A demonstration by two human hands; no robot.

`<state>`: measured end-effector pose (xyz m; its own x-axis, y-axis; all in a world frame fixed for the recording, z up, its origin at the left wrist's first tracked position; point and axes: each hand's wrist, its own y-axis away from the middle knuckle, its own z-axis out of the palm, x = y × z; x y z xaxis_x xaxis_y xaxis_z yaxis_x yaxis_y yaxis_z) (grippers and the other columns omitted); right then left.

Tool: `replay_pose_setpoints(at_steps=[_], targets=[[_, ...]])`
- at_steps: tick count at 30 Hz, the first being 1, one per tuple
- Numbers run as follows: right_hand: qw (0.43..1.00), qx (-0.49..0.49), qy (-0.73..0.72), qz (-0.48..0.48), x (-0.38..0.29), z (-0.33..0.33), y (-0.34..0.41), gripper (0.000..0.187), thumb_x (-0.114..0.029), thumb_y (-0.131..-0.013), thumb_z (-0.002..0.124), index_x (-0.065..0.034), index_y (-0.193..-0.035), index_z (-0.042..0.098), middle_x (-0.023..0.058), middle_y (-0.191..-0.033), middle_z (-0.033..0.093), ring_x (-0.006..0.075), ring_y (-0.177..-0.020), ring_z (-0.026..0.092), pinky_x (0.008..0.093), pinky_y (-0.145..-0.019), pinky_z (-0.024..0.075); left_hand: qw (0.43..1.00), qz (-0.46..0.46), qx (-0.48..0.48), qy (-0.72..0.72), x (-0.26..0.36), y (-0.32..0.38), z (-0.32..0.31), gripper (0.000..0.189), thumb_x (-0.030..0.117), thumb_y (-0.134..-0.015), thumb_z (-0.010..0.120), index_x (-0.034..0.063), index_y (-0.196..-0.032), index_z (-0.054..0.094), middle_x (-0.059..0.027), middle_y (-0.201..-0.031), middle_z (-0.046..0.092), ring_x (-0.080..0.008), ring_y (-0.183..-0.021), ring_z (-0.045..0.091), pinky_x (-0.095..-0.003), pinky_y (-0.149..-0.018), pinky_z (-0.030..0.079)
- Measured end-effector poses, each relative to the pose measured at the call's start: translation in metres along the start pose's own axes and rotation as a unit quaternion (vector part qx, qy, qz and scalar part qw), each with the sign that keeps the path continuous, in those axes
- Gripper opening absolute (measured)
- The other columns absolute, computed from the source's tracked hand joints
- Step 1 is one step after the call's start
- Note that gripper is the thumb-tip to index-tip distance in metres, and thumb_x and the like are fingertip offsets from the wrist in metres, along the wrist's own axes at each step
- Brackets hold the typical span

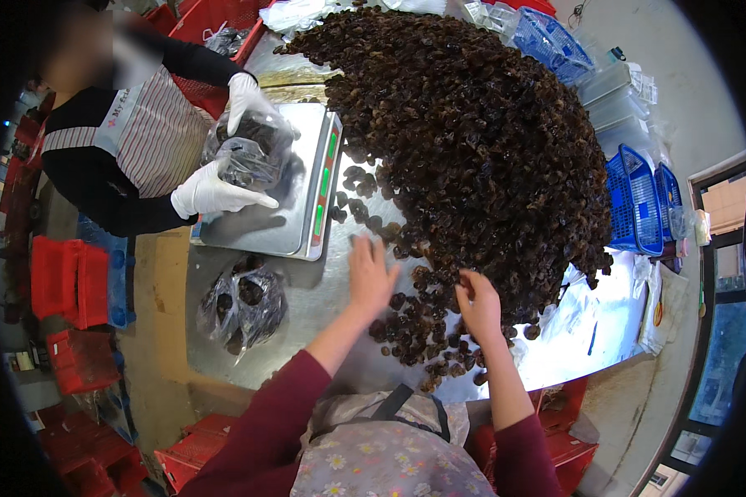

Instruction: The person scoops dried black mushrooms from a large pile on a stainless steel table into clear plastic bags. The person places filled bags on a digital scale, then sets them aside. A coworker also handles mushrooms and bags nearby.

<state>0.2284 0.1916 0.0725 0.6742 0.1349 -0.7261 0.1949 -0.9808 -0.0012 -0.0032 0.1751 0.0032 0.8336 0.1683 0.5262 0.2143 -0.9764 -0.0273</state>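
A large heap of dark brown, glossy rounded pieces, whose exact kind I cannot tell, covers much of the metal table. My left hand is slightly blurred over bare metal at the heap's left edge, fingers apart and nothing in them. Loose pieces lie scattered between my hands. At the heap's near edge is my right hand, its fingers curled by the pieces; whether it grips one is hidden. A filled clear plastic bag sits on the table left of my left hand.
Across the left side, a co-worker's white-gloved hands hold a filled plastic bag over a digital scale. Blue baskets and clear plastic containers line the far right. Red crates stand on the floor.
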Motion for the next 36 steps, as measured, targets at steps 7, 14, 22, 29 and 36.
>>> replay_pose_setpoints(at_steps=[7, 14, 22, 29, 36], targets=[[0.964, 0.104, 0.204, -0.135, -0.005, 0.02, -0.157, 0.04, -0.024, -0.087, 0.07, -0.0079, -0.124, 0.064, 0.0211, -0.127, 0.06, 0.0387, -0.118, 0.057, 0.0466, -0.099, 0.0464, 0.968, 0.189, -0.106, 0.125, 0.03, 0.082, -0.029, 0.049, 0.021, -0.088, 0.069, -0.0021, -0.129, 0.056, -0.0242, -0.138, 0.049, -0.0426, -0.131, 0.045, -0.0545, -0.11, 0.036], [0.957, -0.044, 0.285, -0.046, -0.033, 0.094, -0.128, 0.06, -0.042, -0.074, 0.078, -0.0262, -0.13, 0.06, 0.0119, -0.136, 0.052, 0.0435, -0.133, 0.039, 0.0613, -0.099, 0.0385, 0.992, 0.053, 0.031, 0.111, -0.022, 0.079, -0.045, 0.037, 0.014, -0.088, 0.067, -0.0037, -0.12, 0.059, -0.0241, -0.133, 0.05, -0.0431, -0.123, 0.05, -0.0501, -0.105, 0.041], [0.963, -0.023, 0.132, -0.234, -0.045, 0.108, -0.029, 0.055, -0.004, -0.061, 0.078, -0.0169, -0.113, 0.067, 0.0126, -0.125, 0.058, 0.0359, -0.111, 0.055, 0.047, -0.089, 0.0496, 0.995, 0.024, 0.022, 0.092, -0.043, 0.055, -0.057, 0.038, 0.007, -0.089, 0.063, -0.0022, -0.125, 0.055, -0.0232, -0.131, 0.053, -0.042, -0.119, 0.052, -0.0462, -0.102, 0.043], [0.955, -0.112, 0.133, -0.241, -0.06, 0.098, 0.03, 0.057, -0.043, -0.072, 0.08, -0.0178, -0.12, 0.063, 0.0107, -0.117, 0.057, 0.03, -0.117, 0.053, 0.061, -0.106, 0.0322, 0.988, -0.001, 0.003, 0.154, -0.036, 0.057, -0.065, 0.035, 0.007, -0.09, 0.062, -0.0012, -0.123, 0.057, -0.0205, -0.128, 0.057, -0.0402, -0.119, 0.054, -0.0453, -0.102, 0.043], [0.959, -0.135, 0.056, -0.241, -0.048, 0.07, 0.061, 0.052, -0.021, -0.075, 0.076, -0.0146, -0.126, 0.065, 0.0174, -0.131, 0.058, 0.0328, -0.119, 0.058, 0.05, -0.102, 0.0449, 0.988, 0.061, -0.024, 0.138, -0.022, 0.068, -0.069, 0.042, 0.012, -0.086, 0.068, 0.0027, -0.126, 0.058, -0.0202, -0.132, 0.055, -0.041, -0.124, 0.051, -0.0474, -0.105, 0.042]])
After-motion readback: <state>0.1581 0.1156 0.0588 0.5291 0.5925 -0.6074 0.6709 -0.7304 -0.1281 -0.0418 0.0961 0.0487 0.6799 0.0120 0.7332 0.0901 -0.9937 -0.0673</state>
